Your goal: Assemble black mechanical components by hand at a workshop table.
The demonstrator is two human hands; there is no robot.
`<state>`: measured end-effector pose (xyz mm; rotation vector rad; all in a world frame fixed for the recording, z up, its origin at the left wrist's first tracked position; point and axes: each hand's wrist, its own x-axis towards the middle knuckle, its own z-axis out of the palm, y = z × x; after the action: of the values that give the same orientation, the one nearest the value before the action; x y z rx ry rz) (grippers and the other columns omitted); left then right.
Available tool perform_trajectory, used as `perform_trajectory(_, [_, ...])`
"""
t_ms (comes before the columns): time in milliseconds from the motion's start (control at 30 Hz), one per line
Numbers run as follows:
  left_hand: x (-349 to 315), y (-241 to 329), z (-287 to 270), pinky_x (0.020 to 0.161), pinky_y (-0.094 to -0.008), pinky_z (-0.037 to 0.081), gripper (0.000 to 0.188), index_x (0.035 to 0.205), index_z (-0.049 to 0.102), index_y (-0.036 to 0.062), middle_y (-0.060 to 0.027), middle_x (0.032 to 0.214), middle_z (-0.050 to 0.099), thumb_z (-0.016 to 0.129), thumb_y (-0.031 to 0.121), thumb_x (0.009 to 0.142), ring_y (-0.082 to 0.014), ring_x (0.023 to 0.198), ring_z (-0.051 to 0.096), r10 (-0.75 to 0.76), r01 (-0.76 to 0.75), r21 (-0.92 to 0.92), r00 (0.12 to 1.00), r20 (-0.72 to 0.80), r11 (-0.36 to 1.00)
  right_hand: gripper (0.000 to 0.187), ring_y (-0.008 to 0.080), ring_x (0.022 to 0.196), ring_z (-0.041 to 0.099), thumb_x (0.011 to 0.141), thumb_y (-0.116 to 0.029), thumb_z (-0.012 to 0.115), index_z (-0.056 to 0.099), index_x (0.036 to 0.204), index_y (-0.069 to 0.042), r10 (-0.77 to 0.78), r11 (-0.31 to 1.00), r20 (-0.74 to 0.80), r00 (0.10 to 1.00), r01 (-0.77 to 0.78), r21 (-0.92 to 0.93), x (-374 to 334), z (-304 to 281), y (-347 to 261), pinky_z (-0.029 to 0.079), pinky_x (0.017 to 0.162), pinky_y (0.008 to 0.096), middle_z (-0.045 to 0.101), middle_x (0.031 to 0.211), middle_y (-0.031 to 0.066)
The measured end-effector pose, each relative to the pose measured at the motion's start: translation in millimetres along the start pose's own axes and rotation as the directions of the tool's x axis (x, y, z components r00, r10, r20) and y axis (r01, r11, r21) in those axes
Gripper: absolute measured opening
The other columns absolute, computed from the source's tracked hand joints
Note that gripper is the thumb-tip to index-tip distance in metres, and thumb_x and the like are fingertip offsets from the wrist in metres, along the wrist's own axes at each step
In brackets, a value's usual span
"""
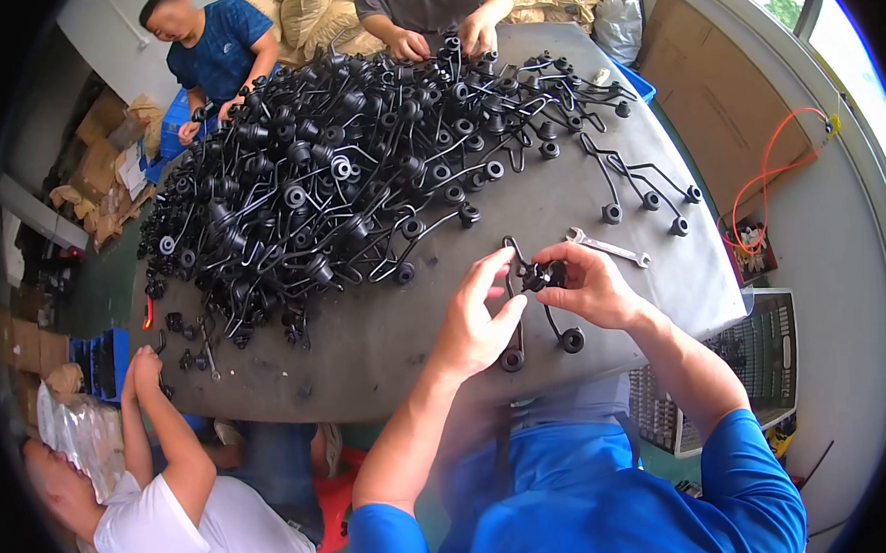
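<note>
In front of me, my left hand [478, 317] has its thumb and forefinger around a bent black metal rod [510, 241] with round bushing ends. My right hand [594, 287] pinches a small black fitting [535, 277] against that rod, its exact shape partly covered by the fingers. Below the hands, round bushing ends [573, 340] hang or rest near the table's front edge. Just beyond my right hand lies a silver open-ended wrench [610, 248]. Several similar bent rods [650, 200] with bushings lie apart, farther right.
A large tangled pile of black rods [327, 172] covers the table's [388, 369] left and far side. Three other people work around it: far left, far side, and near left. Another wrench [210, 354] lies at the left. A grey plastic crate [768, 360] stands right of the table.
</note>
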<state>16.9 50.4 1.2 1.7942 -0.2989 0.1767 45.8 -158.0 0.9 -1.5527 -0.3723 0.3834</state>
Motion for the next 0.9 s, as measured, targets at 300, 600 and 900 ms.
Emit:
perform_trajectory(300, [11, -5, -8, 0.081, -0.0365, 0.053, 0.044, 0.120, 0.059, 0.0019, -0.0138, 0.102, 0.066, 0.065, -0.006, 0.077, -0.0275, 0.092, 0.065, 0.188, -0.239, 0.208, 0.953, 0.236, 0.949, 0.044, 0.0080, 0.091, 0.060, 0.084, -0.004, 0.075, 0.054, 0.123, -0.001, 0.055, 0.995, 0.201, 0.978, -0.069, 0.066, 4, -8, -7, 0.052, 0.081, 0.0256, 0.064, 0.105, 0.0035])
perform_trajectory(600, [3, -12, -15, 0.072, -0.0368, 0.053, 0.030, 0.105, 0.063, 0.0012, -0.0114, 0.087, 0.066, 0.071, 0.003, 0.076, -0.0278, 0.079, 0.065, 0.120, -0.208, 0.369, 0.962, 0.246, 0.906, 0.037, 0.0335, 0.079, 0.065, 0.073, -0.018, 0.077, 0.064, 0.104, -0.004, -0.244, 0.760, 0.196, 0.950, 0.313, -0.570, 20, 8, -16, 0.053, 0.074, 0.0380, 0.063, 0.094, 0.0145])
perform_trajectory(900, [-23, -52, 7, 0.077, -0.0291, 0.055, 0.027, 0.118, 0.059, -0.0002, -0.0098, 0.099, 0.069, 0.059, 0.009, 0.092, -0.0152, 0.086, 0.067, -0.257, 0.285, -0.187, 0.953, 0.161, 0.940, 0.027, 0.0346, 0.082, 0.066, 0.071, -0.018, 0.073, 0.066, 0.094, -0.005, -0.163, 0.474, 0.256, 0.953, 0.303, -0.827, 23, 23, -13, 0.054, 0.073, 0.0419, 0.065, 0.094, 0.0138])
